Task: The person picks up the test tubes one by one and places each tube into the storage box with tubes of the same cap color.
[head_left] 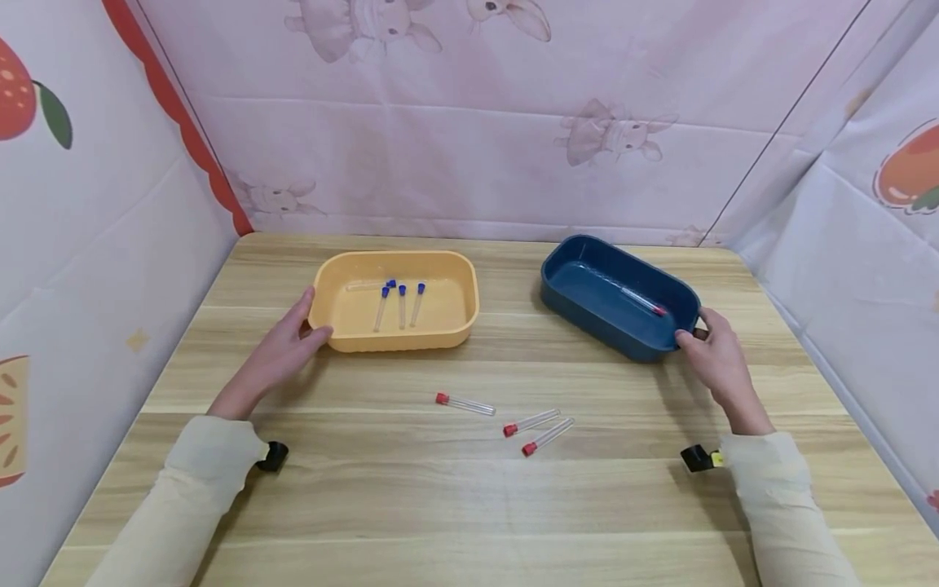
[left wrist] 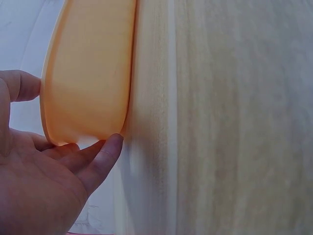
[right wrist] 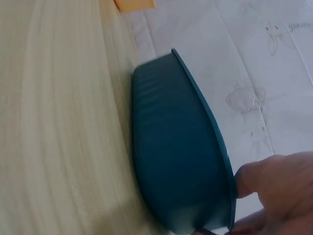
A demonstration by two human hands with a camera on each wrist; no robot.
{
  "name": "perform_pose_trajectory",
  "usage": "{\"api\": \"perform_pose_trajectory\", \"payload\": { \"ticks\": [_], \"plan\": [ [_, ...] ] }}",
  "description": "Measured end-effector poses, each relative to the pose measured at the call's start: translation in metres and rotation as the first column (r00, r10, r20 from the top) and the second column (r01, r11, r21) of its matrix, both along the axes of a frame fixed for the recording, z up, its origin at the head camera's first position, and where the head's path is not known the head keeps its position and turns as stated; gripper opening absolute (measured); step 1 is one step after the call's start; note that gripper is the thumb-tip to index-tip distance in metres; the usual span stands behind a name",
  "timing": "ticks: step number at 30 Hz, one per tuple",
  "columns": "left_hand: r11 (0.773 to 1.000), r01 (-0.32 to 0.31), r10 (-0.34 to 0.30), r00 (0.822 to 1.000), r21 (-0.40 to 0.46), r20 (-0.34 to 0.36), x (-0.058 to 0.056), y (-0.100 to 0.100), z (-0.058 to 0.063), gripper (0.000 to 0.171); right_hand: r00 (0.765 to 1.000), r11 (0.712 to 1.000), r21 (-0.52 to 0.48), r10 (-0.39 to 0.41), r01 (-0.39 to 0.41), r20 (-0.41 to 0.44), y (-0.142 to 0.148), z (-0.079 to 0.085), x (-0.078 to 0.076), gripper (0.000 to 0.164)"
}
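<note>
My left hand [head_left: 282, 346] grips the left end of a yellow plastic tray [head_left: 399, 344], thumb at the rim and fingers round the end wall, as the left wrist view also shows for the tray [left wrist: 90, 73]. Several test tubes with blue caps [head_left: 402, 306] lie inside it. At the right, my right hand [head_left: 719, 359] holds the near right corner of a dark blue tray [head_left: 597, 314], thumb on its rim. This tray stands at an angle and contains one red-capped test tube [head_left: 645, 302]. In the right wrist view the blue tray's [right wrist: 176, 142] side wall faces the camera.
Three red-capped test tubes lie on the wooden table [head_left: 381, 505] in front of the trays: one tube [head_left: 465, 403] to the left, two close together, a farther tube [head_left: 531, 421] and a nearer tube [head_left: 548, 436]. Printed cloth walls [head_left: 477, 147] close off the back and both sides.
</note>
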State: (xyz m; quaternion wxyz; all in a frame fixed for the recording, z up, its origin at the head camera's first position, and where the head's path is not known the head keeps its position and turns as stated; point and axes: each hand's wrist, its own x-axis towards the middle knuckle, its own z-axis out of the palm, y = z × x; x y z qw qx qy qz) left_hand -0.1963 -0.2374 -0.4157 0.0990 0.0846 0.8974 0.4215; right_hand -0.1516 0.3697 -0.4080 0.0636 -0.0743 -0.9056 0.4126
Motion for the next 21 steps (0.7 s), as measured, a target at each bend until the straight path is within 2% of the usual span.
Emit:
{"api": "perform_pose_trajectory", "payload": {
  "ticks": [6,21],
  "plan": [
    [1.0,-0.006,0.007,1.0,-0.01,0.01,0.0,0.001,0.0,0.082,0.997,0.998,-0.057,0.032,-0.029,0.063,0.002,-0.001,-0.004,0.068],
    [1.0,-0.003,0.003,1.0,-0.003,0.013,-0.001,0.0,-0.001,0.083,0.993,0.992,-0.05,0.118,-0.117,0.008,0.003,-0.003,-0.016,0.058]
  ]
}}
